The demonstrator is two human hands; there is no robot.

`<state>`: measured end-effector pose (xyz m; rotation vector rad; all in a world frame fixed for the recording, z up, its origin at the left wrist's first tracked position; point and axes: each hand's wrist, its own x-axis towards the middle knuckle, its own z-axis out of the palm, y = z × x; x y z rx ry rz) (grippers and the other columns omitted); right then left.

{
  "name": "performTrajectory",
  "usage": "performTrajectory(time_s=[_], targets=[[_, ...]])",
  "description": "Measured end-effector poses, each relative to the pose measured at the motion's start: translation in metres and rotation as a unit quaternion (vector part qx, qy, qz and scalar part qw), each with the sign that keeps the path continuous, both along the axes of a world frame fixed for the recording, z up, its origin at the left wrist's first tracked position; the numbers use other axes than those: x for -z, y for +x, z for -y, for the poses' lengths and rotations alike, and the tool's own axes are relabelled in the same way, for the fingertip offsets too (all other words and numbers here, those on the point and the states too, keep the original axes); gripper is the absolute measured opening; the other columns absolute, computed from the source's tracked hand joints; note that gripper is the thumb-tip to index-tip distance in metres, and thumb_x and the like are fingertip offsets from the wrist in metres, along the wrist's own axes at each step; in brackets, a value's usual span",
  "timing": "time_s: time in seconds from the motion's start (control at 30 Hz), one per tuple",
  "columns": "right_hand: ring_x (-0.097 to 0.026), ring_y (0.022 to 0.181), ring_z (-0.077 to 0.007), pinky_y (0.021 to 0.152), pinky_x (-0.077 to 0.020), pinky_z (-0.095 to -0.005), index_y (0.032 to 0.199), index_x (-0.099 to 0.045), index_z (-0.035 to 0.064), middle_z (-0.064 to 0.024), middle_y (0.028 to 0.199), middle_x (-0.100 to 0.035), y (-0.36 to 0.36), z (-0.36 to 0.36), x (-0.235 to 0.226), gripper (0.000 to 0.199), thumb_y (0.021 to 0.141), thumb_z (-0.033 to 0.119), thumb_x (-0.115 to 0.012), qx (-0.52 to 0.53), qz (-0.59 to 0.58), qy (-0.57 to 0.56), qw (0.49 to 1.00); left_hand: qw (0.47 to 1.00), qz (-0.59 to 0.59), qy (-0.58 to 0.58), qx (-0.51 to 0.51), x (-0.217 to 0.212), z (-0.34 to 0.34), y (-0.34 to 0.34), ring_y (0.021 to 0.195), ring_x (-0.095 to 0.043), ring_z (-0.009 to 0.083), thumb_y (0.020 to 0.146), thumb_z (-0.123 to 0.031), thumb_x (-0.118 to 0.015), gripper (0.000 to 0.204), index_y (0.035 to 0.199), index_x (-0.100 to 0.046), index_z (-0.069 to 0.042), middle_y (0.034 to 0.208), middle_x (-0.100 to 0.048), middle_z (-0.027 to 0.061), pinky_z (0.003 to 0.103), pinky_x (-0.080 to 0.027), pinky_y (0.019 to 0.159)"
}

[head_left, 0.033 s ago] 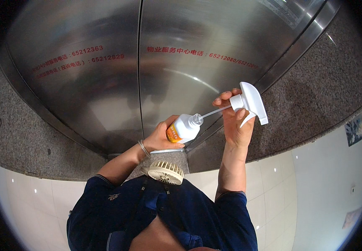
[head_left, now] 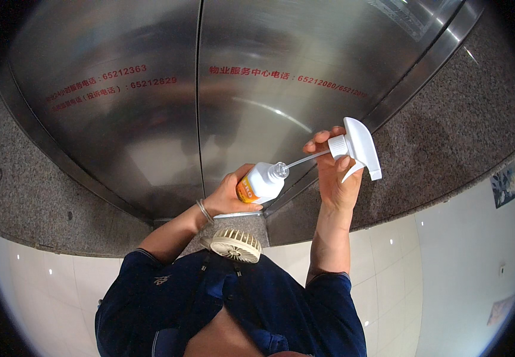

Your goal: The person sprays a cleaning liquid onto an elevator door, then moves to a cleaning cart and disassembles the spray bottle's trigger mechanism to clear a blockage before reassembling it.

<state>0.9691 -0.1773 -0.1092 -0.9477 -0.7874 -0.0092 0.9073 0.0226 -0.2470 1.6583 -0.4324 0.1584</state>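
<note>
**White bottle [head_left: 267,181] open, trigger sprayer [head_left: 361,146] held apart**

The left hand [head_left: 225,196] wraps the bottle, long axis slanting, mouth toward upper right. The dip tube [head_left: 308,159] meets that mouth; the right hand [head_left: 336,185] pinches the sprayer's collar, nozzle toward lower right. A cream fan [head_left: 235,246] sits at the chest. Speckled stone [head_left: 37,184] flanks steel doors [head_left: 132,137]; pale tiled floor [head_left: 382,268] lies below.
</note>
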Motion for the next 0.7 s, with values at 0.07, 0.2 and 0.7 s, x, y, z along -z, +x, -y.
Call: performTrajectory(time_s=[0.07, 0.2, 0.7], targets=[[-0.066, 0.086, -0.0269, 0.076, -0.0518, -0.0403, 0.122, -0.053, 0.0017, -0.0159, 0.101, -0.066, -0.005, 0.001, -0.001, 0.059, 0.081, 0.040, -0.073, -0.019, -0.005, -0.015, 1.000, 1.000, -0.002, 0.001, -0.004, 0.000, 0.000, -0.001, 0.111, -0.054, 0.0179, 0.062, -0.016, -0.086, 0.078, 0.129, -0.046, -0.004, 0.118, -0.057, 0.0083, 0.034, -0.041, 0.098], [-0.067, 0.076, -0.0243, 0.060, -0.0530, -0.0335, 0.122, -0.052, 0.0014, -0.0163, 0.093, -0.066, -0.018, 0.004, 0.000, 0.059, 0.083, 0.041, -0.071, -0.050, -0.024, -0.043, 0.997, 0.999, 0.028, 0.023, -0.030, 0.000, 0.000, -0.002, 0.106, -0.059, 0.0211, 0.062, -0.018, -0.085, 0.075, 0.126, -0.047, -0.004, 0.112, -0.061, 0.0109, 0.035, -0.045, 0.092], [-0.062, 0.103, -0.0208, 0.091, -0.0464, -0.0356, 0.120, -0.060, 0.0011, -0.0117, 0.108, -0.067, -0.023, -0.009, 0.032, 0.051, 0.078, 0.028, -0.075, 0.024, -0.059, -0.140, 0.988, 0.998, 0.019, 0.040, -0.047, -0.013, -0.001, -0.008, 0.106, -0.058, 0.0219, 0.059, -0.024, -0.087, 0.082, 0.127, -0.047, -0.002, 0.114, -0.059, 0.0120, 0.035, -0.044, 0.093]])
